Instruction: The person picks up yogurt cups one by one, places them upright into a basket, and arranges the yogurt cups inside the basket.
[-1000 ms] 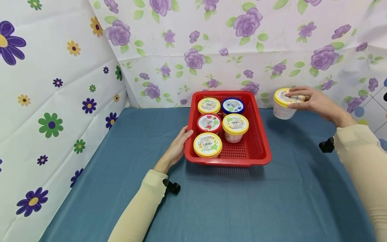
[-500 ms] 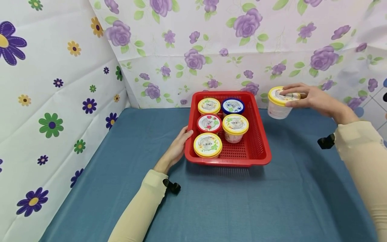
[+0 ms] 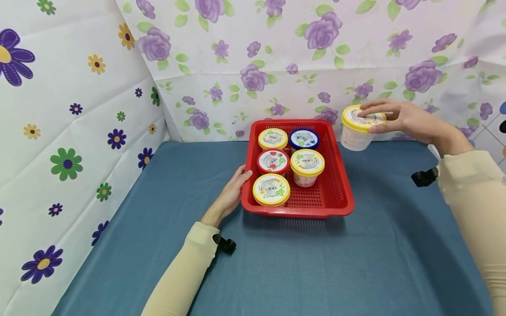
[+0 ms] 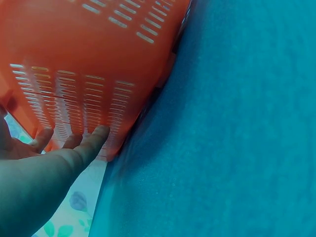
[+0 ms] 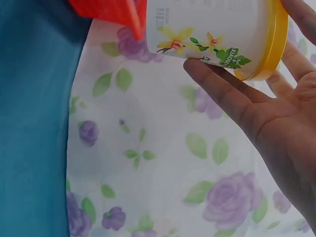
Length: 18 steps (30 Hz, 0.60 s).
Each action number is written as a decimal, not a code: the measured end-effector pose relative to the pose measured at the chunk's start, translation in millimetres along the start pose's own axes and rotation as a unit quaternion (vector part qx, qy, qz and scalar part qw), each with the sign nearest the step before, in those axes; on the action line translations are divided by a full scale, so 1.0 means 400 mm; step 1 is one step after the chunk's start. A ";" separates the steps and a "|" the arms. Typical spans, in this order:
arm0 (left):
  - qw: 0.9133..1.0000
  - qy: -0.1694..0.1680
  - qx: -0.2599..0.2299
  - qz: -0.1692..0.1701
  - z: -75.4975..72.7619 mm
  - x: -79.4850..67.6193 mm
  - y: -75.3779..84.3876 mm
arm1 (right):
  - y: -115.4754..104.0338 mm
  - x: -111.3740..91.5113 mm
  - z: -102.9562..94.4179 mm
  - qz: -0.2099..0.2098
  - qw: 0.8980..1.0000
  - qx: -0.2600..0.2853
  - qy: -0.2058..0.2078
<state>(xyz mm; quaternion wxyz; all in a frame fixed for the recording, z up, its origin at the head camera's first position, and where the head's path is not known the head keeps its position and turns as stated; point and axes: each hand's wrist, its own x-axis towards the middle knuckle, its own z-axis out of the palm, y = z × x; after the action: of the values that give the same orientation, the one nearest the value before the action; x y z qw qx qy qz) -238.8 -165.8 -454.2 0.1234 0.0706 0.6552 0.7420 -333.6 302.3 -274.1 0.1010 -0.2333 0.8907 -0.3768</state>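
Note:
In the head view, my right hand holds a paper cup with a yellow lid above the table, just right of the red plastic basket. Its thumb and fingers grip around the lid; the right wrist view shows a white side printed with yellow flowers on this cup. My left hand holds the basket's left side, thumb at the rim, while its fingers lie against the slotted outer wall. Inside the basket stand several similar cups: yellow-lidded ones, a red-lidded one and a blue-lidded one.
A blue cloth covers the table. Behind it hangs a white sheet with purple roses, and a flower-patterned sheet lines the left side. Each sleeve has a black device at the cuff.
My right hand has carried the yellow-lidded cup leftward and slightly up, closer to the basket. The left hand, the basket and the cups inside look unmoved.

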 end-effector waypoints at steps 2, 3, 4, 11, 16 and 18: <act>1.000 -0.001 0.001 -0.001 0.001 0.001 0.001 | -0.016 0.002 0.004 -0.007 1.000 -0.003 -0.006; 1.000 -0.001 0.001 -0.001 0.001 0.001 0.001 | -0.025 0.003 0.006 -0.012 1.000 -0.003 -0.010; 1.000 -0.001 0.001 -0.001 0.001 0.001 0.001 | -0.034 0.005 0.009 -0.017 1.000 -0.002 -0.014; 1.000 0.001 0.005 -0.003 0.000 -0.001 0.002 | -0.092 0.019 0.030 -0.053 0.997 -0.005 -0.052; 1.000 0.000 0.001 -0.005 0.000 0.000 0.001 | -0.125 0.032 0.047 -0.069 0.995 -0.017 -0.075; 1.000 0.000 0.002 -0.004 0.000 0.001 0.001 | -0.135 0.038 0.055 -0.073 0.993 -0.018 -0.088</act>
<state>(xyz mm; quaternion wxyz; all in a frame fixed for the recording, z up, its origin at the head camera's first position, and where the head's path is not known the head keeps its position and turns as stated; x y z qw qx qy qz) -239.2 -165.6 -453.9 0.1264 0.0683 0.6565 0.7405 -320.6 248.6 -250.6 0.1468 -0.3317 0.8656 -0.3452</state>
